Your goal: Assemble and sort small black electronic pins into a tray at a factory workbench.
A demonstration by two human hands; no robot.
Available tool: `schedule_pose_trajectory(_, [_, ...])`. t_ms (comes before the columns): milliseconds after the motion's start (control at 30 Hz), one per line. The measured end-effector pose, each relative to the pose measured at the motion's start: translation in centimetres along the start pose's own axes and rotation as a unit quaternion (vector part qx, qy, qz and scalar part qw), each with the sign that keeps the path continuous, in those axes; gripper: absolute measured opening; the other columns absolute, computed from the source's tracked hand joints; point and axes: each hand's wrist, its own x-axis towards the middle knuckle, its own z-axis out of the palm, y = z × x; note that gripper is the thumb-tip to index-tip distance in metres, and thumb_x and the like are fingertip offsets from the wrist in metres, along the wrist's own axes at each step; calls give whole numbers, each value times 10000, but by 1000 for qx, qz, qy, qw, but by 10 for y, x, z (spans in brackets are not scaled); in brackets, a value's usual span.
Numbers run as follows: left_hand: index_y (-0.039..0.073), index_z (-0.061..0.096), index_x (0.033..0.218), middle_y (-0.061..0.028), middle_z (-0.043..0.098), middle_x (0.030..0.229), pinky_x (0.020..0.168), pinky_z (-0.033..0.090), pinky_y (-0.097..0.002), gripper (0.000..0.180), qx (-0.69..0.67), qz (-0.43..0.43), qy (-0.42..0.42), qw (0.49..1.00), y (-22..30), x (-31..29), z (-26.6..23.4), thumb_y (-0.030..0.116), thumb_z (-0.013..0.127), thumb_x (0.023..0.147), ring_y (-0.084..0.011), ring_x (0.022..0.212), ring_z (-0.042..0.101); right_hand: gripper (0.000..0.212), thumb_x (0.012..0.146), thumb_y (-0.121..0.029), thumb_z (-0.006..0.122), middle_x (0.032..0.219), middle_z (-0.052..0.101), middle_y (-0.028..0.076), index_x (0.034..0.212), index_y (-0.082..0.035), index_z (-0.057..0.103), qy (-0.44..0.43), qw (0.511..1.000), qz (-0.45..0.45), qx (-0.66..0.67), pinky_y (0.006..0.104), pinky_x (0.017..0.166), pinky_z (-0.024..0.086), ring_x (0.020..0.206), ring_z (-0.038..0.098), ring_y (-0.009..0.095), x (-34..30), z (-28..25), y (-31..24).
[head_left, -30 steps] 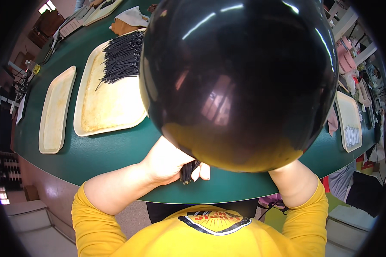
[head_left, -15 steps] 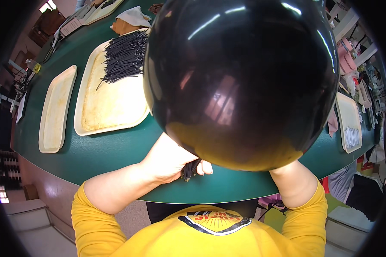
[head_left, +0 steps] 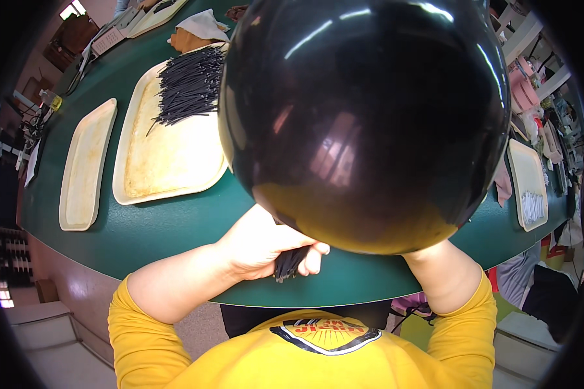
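Note:
My left hand (head_left: 264, 244) is closed around a bundle of short, thin black wires (head_left: 288, 264) near the front edge of the green table. Their lower ends stick out below the fingers, and the tips look light. A big glossy black rounded thing (head_left: 363, 129) fills the middle of the view, covering part of the left hand. Of my right hand only the wrist (head_left: 429, 251) shows at its lower edge; the fingers are hidden behind it. More black wires (head_left: 189, 84) lie heaped at the far end of a cream tray (head_left: 169, 175) to the left.
A narrow cream tray (head_left: 84, 175) stands further left on the green table (head_left: 169, 236). Another tray (head_left: 527, 175) with white strips in it lies at the right. Cloths (head_left: 201, 26) sit behind the wire heap, and cluttered shelving (head_left: 545, 110) lines the right side.
The left hand has tilted slightly and moved a little down and right, so more of the wire bundle and fingers show. The black rounded thing has shifted slightly up and left.

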Motion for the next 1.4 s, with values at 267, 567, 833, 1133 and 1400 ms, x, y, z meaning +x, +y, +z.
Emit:
schedule_pose_trajectory(267, [-67,566,848,-138,599,657,548,514,-273,81,23,39,30,999,1,6,6,-11,558,791,-191,587,613,513,749,64,474,1076,537,146,1244,34,340,81,995,6,62,227,612,477,791,575,158,-9,-13,0])
schedule_pose_trajectory(567, [-65,580,826,-147,611,686,570,505,-252,85,167,74,43,982,3,3,3,-1,530,802,-186,613,617,445,683,74,552,1001,585,140,1117,78,452,53,960,-210,-178,287,808,457,888,583,192,3,-9,4])
schedule_pose_trajectory(833, [-46,590,795,-122,607,677,538,479,-225,69,220,112,82,966,7,0,9,1,540,788,-143,569,582,268,674,69,566,917,619,143,942,82,559,36,978,-145,-145,279,767,465,828,600,185,4,-1,-12])
schedule_pose_trajectory(1133, [-45,590,798,-120,606,676,522,473,-217,73,200,121,61,970,1,6,-5,18,554,788,-138,573,584,216,685,36,557,881,630,141,898,61,589,51,947,-204,-242,295,767,467,794,617,234,9,-2,-21])
schedule_pose_trajectory(1400, [-55,581,843,-139,608,665,505,481,-216,94,126,89,66,986,1,6,1,23,562,795,-149,553,591,202,680,35,566,870,637,140,877,64,602,39,953,-188,-234,292,761,468,789,622,227,7,-11,-6])
